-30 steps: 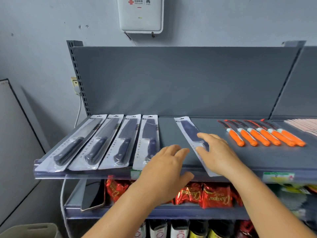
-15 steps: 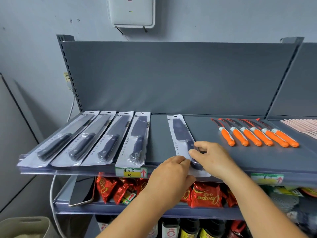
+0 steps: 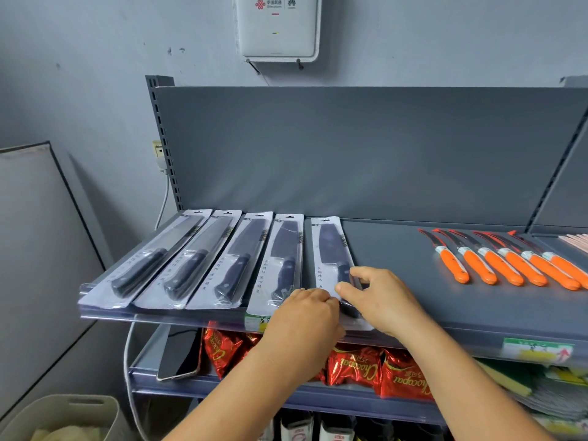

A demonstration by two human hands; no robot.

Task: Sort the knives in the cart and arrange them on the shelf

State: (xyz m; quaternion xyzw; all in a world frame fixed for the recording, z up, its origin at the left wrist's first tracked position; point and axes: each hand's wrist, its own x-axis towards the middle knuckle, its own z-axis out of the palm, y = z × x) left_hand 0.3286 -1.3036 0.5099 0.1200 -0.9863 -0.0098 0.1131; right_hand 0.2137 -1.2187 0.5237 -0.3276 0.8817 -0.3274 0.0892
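Several black-handled knives in clear blister packs lie side by side on the grey shelf [image 3: 397, 268]. The fifth pack [image 3: 329, 249] lies just right of the fourth pack [image 3: 283, 259], nearly parallel to it. My right hand [image 3: 378, 297] pinches that fifth pack's lower end between thumb and fingers. My left hand [image 3: 305, 316] rests with curled fingers against the same pack's lower left edge at the shelf front. Several orange-handled knives [image 3: 506, 262] lie in a row at the right.
Red snack bags [image 3: 375, 367] and a phone [image 3: 178, 354] sit on the shelf below. A white wall box [image 3: 276, 27] hangs above. A beige bin [image 3: 63, 418] stands at bottom left, beside a leaning grey panel [image 3: 38, 249].
The fifth knife pack has slid left and turned straighter, closing the gap to the fourth pack. Both hands came together at its lower end.
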